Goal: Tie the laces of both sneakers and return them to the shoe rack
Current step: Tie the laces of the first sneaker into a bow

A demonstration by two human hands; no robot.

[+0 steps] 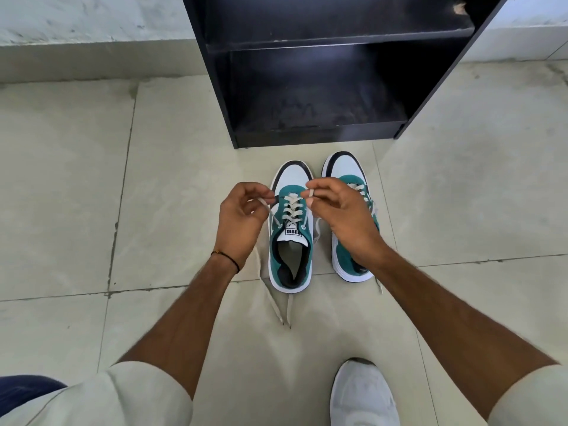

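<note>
Two hands work over one shoe. The left hand [242, 215] pinches one lace [270, 212] of the left sneaker [290, 250], drawn up from the top eyelet, and the right hand [341, 210] pinches the other lace end [311, 192] between thumb and forefinger; each grip is closed on a strand, and the two strands are held apart above the tongue. No crossing or knot shows between them, so I judge the first tie is only being started. Long slack from these laces trails back over the floor [76, 179] towards the person. Just beside it, the right sneaker [347, 170] stands partly hidden under the right hand; a loose strand [378, 285] pokes out by its heel, so it looks untied too. Both sneakers stand on the tiles, toes pointing at the black shoe rack [322, 87], close in front of its lowest shelf, which shows nothing on it. By this reading nearly everything remains: both bows, then lifting both shoes onto the rack.
</note>
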